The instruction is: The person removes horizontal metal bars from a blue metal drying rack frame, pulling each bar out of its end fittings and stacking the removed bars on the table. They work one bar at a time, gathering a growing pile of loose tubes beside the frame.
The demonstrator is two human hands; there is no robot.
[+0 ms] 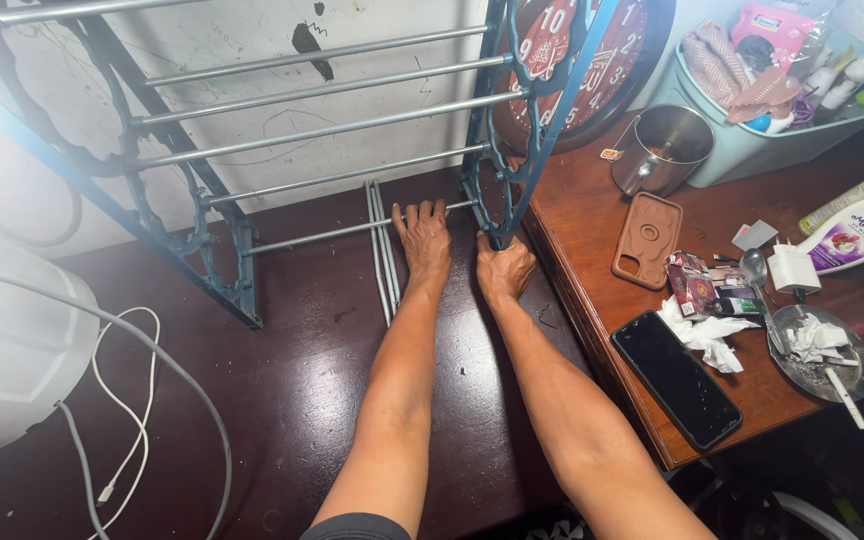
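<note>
Two bare hands are on a blue metal rack [222,180] standing on the dark red floor [302,400] against a scuffed white wall [252,60]. Left hand [424,240] lies flat, fingers spread, palm down over the lowest silver rail [332,235]; fingertips touch it, no closed grip. Right hand [502,268] is clenched tight around the foot of the rack's right-hand blue side frame [497,170], just beside the edge of the wooden table [592,260].

Two loose silver rods [382,250] lie on the floor under the rack, just left of the left hand. Rack has several horizontal rails between two ornate side frames.

On the table, right of the hands: brown phone case [647,240], black phone [677,378] face up, steel mug [664,148], white charger plug [792,268], crumpled tissue [702,335], lotion bottle [857,232], teal tub [772,140] of toiletries. Red wall clock [612,70] leans behind the frame. White cables [132,400] trail across the floor at left, near a white appliance [2,340].
</note>
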